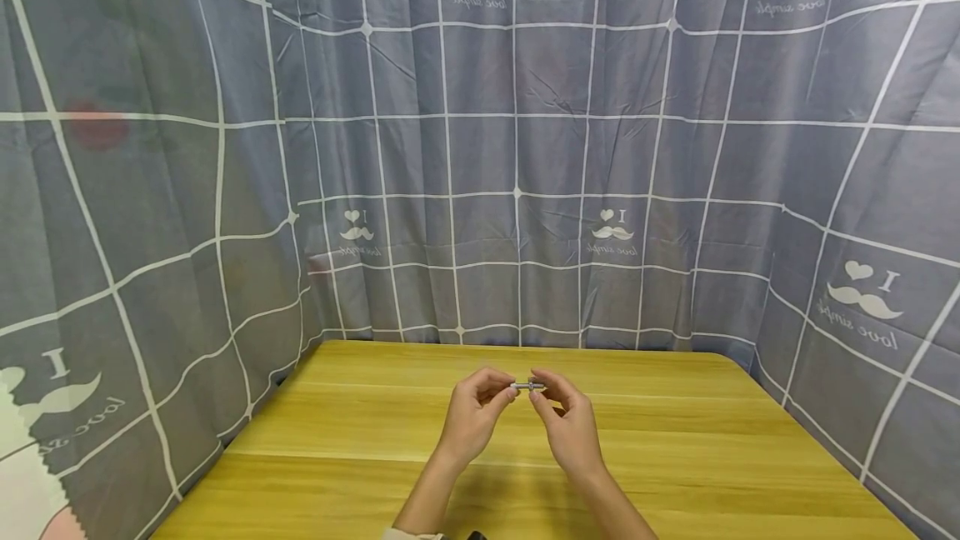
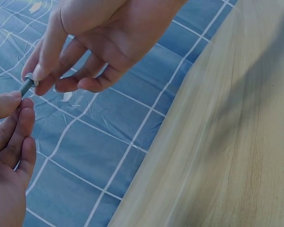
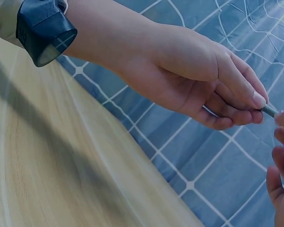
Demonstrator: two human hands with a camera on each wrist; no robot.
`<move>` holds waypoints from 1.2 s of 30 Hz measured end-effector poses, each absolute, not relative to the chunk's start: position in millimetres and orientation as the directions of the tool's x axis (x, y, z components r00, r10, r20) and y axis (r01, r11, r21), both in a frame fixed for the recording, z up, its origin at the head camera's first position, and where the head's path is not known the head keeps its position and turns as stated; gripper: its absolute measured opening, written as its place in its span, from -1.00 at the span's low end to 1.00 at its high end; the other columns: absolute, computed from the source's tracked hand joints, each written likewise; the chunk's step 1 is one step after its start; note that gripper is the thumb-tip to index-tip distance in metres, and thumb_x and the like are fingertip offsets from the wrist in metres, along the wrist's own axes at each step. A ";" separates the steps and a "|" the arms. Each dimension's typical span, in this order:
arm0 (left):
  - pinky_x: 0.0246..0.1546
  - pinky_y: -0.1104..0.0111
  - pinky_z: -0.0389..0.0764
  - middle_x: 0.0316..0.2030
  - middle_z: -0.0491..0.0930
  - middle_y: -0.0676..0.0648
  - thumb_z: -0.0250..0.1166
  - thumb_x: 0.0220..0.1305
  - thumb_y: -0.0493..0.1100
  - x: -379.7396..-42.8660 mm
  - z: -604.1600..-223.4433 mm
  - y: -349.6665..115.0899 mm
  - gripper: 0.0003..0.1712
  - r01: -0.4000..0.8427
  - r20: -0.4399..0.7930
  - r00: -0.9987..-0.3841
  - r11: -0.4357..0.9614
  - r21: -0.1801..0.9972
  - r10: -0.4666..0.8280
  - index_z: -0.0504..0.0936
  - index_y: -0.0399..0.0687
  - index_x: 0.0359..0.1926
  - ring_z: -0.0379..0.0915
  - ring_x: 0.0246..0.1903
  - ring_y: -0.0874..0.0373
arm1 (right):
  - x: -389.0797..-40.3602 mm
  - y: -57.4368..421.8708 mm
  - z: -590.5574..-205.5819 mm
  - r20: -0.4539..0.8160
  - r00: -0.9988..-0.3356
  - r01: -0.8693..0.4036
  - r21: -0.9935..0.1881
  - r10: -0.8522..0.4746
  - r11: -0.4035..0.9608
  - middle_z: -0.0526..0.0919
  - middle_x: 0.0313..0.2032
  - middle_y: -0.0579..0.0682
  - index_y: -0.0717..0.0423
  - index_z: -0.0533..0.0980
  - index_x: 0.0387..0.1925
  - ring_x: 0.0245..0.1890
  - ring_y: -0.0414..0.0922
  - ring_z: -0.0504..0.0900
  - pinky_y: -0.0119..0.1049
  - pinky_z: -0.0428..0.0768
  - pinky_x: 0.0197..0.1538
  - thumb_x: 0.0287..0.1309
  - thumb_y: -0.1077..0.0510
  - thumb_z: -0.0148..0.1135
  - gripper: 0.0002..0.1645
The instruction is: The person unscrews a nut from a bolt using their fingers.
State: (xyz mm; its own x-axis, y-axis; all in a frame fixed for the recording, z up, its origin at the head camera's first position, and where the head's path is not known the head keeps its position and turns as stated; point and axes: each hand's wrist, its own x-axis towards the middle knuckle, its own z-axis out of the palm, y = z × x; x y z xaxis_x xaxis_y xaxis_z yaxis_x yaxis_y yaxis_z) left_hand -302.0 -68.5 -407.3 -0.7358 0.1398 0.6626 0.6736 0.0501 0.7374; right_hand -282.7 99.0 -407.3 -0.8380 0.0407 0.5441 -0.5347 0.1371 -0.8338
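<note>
Yellow wood-grain tabletop (image 1: 337,440) | left hand (image 1: 468,419), right hand (image 1: 572,427): each grip pinching a metal bolt (image 2: 25,87) (slim, thread-ridged)

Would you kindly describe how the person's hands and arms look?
The left hand and right hand are both gloveless. The left arm has a pale beige sleeve and a dark, boxy wrist device; no sleeve shows on the right.

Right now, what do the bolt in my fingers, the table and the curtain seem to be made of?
Bolt: probably metal; threaded, grey, faintly shiny. Table: wood or wood-look laminate; streaked grain shows. Curtain: fabric or thin plastic, hard to say; printed, creased, with glare near the top right.
</note>
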 end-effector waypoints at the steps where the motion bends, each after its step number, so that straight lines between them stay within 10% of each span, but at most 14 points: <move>1: -0.09 0.33 0.66 -0.19 0.70 -0.12 0.34 0.42 -0.31 -302.2 -407.4 -68.4 -0.89 0.673 0.662 -0.736 0.050 0.738 0.140 0.70 -0.26 -0.09 0.68 -0.19 -0.12 | -282.9 98.9 -407.4 0.544 -0.838 -0.535 -0.834 0.040 0.135 0.69 0.04 0.08 0.21 0.59 0.22 0.00 -0.01 0.60 -0.26 0.60 -0.01 0.43 0.24 0.29 -0.62; 36: -0.07 0.32 0.66 -0.20 0.71 -0.11 0.34 0.42 -0.32 -301.9 -407.5 -68.9 -0.89 0.670 0.659 -0.739 0.053 0.740 0.141 0.71 -0.24 -0.09 0.68 -0.20 0.07 | -283.9 97.8 -408.0 0.527 -0.849 -0.516 -0.842 0.033 0.159 0.72 -0.05 0.04 0.19 0.64 0.08 0.00 -0.01 0.62 -0.13 0.57 0.07 0.48 0.21 0.23 -0.76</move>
State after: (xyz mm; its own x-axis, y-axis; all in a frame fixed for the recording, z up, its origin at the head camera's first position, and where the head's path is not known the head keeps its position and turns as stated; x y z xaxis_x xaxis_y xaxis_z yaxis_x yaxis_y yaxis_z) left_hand -301.9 -68.9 -407.5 -0.7391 0.1412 0.6587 0.6700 0.0529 0.7405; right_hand -283.9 97.8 -408.0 -0.8495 0.0335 0.5266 -0.5156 0.1594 -0.8419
